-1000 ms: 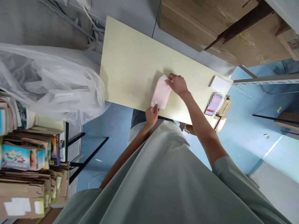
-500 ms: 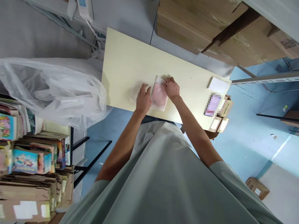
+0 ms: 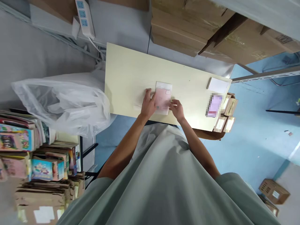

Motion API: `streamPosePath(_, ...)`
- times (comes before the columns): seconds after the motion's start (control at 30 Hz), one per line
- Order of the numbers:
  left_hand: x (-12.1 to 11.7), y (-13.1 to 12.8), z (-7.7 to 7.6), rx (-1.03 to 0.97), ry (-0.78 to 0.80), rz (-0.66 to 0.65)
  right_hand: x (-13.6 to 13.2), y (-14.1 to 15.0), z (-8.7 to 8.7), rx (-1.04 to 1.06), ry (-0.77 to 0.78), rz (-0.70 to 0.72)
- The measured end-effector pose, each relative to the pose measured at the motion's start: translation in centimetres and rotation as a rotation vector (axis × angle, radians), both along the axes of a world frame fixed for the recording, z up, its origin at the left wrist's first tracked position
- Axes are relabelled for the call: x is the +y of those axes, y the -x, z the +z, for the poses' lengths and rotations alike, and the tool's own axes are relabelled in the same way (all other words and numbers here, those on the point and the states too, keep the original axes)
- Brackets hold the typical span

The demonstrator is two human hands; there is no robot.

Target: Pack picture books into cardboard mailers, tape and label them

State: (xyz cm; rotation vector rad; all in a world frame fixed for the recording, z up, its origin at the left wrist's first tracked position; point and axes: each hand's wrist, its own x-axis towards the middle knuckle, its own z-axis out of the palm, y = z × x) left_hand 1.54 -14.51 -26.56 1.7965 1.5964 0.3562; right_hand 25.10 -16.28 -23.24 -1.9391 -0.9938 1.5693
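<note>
Fingers (image 3: pixel 147 94) of my left hand (image 3: pixel 148 105) are lying spread at the left edge of the pink phone-case packet (image 3: pixel 162 97), resting flat on the cream table (image 3: pixel 126 73); my right hand (image 3: pixel 177 110) is sitting bent opposite, whether pinching I cannot tell. I'm judging it light, slippery, best held by its 2 long edges.

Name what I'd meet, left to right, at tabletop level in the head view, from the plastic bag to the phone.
Translucent plastic bag → left hand → flat pink packet → right hand → phone.
</note>
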Motion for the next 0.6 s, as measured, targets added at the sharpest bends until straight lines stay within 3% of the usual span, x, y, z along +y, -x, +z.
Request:
streamPosePath(0.1, 0.0, -0.5, 0.1, 0.029, 0.005, 0.019, -0.2, 0.4, 0.0, 0.127, 0.053, -0.134)
streamPosePath(0.2, 0.0, -0.7, 0.6, 0.038, 0.019, 0.036, 0.4, 0.5, 0.6, 0.152, 0.055, -0.149)
streamPosePath(0.43, 0.9, 0.6, 1.9, 0.029, 0.043, -0.029, 1.4, 2.4, 4.3, 0.026, -0.049, 0.009)
streamPosePath(0.6, 0.9, 4.5, 2.7, -0.010, 0.039, -0.050, 2.7, 6.1, 6.7, -0.084, -0.092, 0.144)
